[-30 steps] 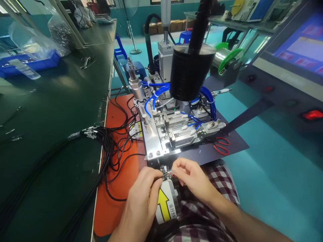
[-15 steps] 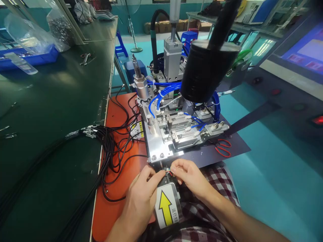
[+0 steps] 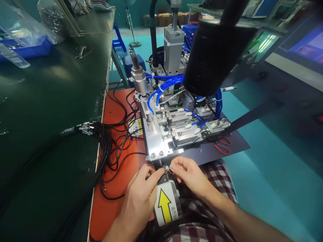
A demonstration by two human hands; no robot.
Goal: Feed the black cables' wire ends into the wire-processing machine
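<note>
My left hand point(image 3: 144, 190) and my right hand point(image 3: 187, 172) meet at the near end of a metal machine point(image 3: 161, 144). Between the fingertips are thin coloured wires point(image 3: 167, 168), with red and green strands showing. Thumb and finger of my right hand are pinched on these wires. My left hand is closed too, its thumb and finger at the other side of the wire ends; its grip is partly hidden. Just below the fingertips sits a white plate with a yellow arrow point(image 3: 164, 205).
Black cables point(image 3: 107, 144) lie bundled across the dark green table point(image 3: 50, 97) and the orange board point(image 3: 118, 111). Red-handled scissors or pliers point(image 3: 223, 145) rest right of the machine. A black cylinder point(image 3: 214, 60) hangs above it. A blue tray point(image 3: 37, 47) stands far left.
The view has shifted slightly, so the table and machine sit a little differently in frame. Both hands stay at the wires in nearly the same pose.
</note>
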